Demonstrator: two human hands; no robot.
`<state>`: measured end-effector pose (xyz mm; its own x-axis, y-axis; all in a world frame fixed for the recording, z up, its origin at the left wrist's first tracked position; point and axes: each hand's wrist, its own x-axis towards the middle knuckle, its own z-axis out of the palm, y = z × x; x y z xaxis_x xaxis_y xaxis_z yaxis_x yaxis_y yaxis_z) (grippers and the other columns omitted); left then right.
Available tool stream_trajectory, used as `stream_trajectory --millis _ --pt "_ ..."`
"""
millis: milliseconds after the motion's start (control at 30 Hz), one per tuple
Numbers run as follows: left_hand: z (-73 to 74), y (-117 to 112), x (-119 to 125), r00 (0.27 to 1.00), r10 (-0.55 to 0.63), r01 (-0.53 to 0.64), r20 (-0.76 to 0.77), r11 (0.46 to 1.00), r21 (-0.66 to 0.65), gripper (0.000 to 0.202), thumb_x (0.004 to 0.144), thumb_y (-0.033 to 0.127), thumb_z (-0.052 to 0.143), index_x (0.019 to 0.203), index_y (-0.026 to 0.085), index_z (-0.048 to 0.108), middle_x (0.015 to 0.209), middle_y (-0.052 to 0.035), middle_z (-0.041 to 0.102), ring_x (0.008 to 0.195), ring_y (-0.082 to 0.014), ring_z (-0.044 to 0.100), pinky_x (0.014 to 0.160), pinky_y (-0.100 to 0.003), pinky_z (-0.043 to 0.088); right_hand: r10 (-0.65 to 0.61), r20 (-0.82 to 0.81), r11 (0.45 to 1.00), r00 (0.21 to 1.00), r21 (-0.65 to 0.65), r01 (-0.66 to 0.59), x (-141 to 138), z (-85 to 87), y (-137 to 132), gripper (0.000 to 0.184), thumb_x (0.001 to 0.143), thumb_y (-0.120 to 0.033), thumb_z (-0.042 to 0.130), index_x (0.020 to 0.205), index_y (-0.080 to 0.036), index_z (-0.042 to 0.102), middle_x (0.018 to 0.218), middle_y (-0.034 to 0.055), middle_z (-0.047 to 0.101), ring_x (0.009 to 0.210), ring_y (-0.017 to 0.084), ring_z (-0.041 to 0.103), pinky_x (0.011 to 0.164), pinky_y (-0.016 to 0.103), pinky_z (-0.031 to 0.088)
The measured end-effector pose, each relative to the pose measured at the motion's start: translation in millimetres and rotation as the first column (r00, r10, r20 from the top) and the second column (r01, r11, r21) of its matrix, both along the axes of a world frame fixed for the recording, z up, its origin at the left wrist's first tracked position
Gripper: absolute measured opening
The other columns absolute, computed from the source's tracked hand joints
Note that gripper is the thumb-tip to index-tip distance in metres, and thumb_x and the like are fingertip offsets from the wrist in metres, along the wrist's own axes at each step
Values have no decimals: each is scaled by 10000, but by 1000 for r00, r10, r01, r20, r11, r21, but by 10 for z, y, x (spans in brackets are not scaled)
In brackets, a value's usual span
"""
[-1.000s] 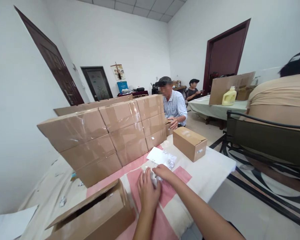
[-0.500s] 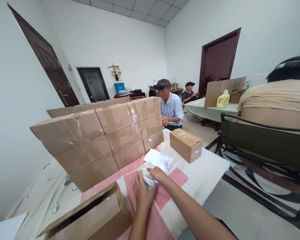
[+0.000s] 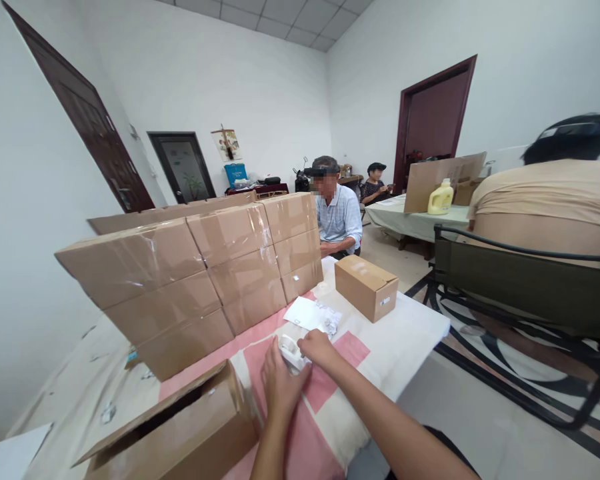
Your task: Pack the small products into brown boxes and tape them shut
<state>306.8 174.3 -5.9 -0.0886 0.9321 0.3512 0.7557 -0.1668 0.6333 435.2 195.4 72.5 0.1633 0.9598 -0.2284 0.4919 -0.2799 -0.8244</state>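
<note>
My left hand (image 3: 279, 383) and my right hand (image 3: 319, 347) meet over a small white object (image 3: 291, 349) on the pink and white cloth (image 3: 350, 347). Both hands have fingers closed on that white object, which is partly hidden between them. Just beyond lies a white paper sheet (image 3: 307, 312) with a heap of small clear packets (image 3: 330, 321). An open cardboard box (image 3: 180, 427) lies on its side to the left of my left hand.
Stacked sealed cartons (image 3: 200, 267) form a wall across the table. One small closed box (image 3: 366, 285) stands at the right end. A seated person (image 3: 336, 215) works behind the cartons. Another person's back (image 3: 545, 200) and a dark chair (image 3: 525, 280) fill the right side.
The white object, flat on the cloth a second ago, is now lifted between both hands. My hands drew slightly nearer, and the view shifted a little to the right.
</note>
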Motion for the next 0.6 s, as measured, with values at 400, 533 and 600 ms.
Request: stream_trajectory --millis 400,533,600 --pt "-175 86 -5 998 59 -58 -16 996 67 884 757 429 701 1503 159 312 1490 -217 508 1369 -384 507 1090 -521 430 -118 -391 987 913 -146 65 -39 -281 -198 284 852 -147 518 591 -215 429 482 -35 566 360 95 496 363 207 274" --pt "-174 81 -14 999 45 -44 -25 997 56 903 750 411 706 1511 161 288 1489 -218 503 1362 -380 514 1103 -518 423 -155 -472 985 868 -140 100 -35 -339 -178 269 789 -113 546 593 -214 390 535 -45 609 352 72 490 349 195 236" --pt "-171 80 -21 999 35 -34 -28 998 53 905 751 409 703 1509 148 284 1484 -227 502 1357 -389 515 1096 -526 429 -155 -496 986 855 -127 105 -28 -370 -169 277 765 -109 553 571 -214 386 502 -49 591 319 66 445 340 201 209"
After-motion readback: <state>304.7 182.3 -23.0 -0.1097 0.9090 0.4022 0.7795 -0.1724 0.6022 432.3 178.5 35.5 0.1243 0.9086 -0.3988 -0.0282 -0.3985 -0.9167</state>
